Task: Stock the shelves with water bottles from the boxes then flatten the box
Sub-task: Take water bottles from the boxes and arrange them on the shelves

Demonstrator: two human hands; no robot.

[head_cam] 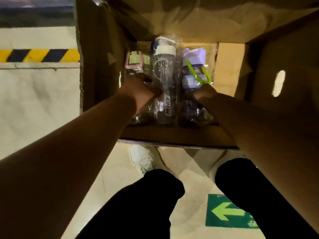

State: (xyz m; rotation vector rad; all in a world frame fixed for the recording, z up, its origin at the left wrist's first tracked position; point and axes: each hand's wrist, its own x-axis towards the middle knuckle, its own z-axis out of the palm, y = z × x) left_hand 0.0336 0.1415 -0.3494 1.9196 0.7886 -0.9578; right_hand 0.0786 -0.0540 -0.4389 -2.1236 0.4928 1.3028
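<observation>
Head view: I'm bent over an open cardboard box (259, 66) on the floor. Three wrapped bottles lie flat on its bottom, side by side, long axes near-to-far, caps at the far end: pink-capped bottle (135, 62) left, clear bottle (163, 69) middle, purple bottle (193, 66) right.

My left hand (139, 91) is down on the pink-capped one, right beside the clear one. My right hand (206, 94) is at the purple bottle's near half. Both are blurred with fingers hidden, so I can't tell the grip on either.

Each hand is nearest its own outer bottle; the middle one lies between them. The box walls are tall and close on the left, with bare cardboard to the right of the purple bottle. Best way out is probably straight up.
</observation>
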